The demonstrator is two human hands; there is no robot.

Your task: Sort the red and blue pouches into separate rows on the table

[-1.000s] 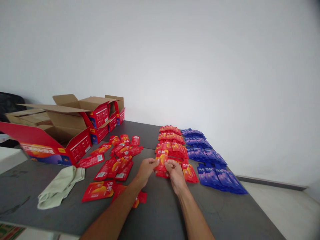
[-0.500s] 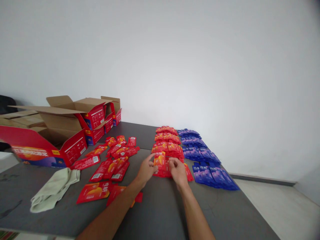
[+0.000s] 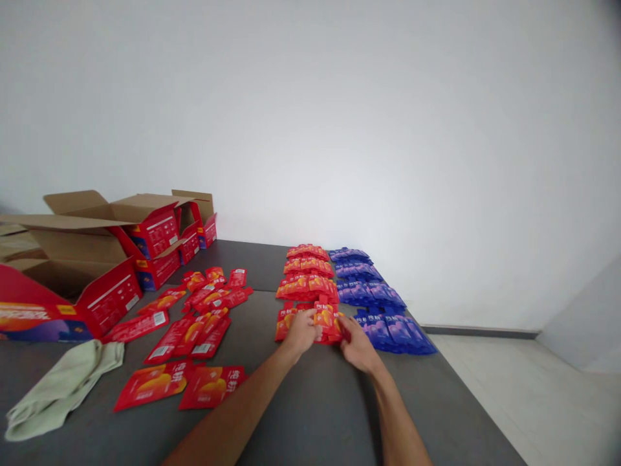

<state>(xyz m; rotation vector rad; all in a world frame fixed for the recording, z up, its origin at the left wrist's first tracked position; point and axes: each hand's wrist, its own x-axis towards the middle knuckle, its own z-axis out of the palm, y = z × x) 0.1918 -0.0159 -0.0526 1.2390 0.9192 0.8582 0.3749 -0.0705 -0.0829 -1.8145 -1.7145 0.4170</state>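
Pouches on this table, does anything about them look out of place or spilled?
The loose red pouches on the left lie scattered at mixed angles, some barcode side up, unlike the ordered red rows and blue rows to their right. No spill shows.

Left hand [image 3: 303, 330] and right hand [image 3: 358, 344] touch red pouches [image 3: 323, 316] beside blue pouches [image 3: 398, 331]

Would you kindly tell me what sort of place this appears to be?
Probably a packing or sorting area: open printed cartons and loose red pouches share a dark table with neat rows of red pouches and rows of blue pouches.
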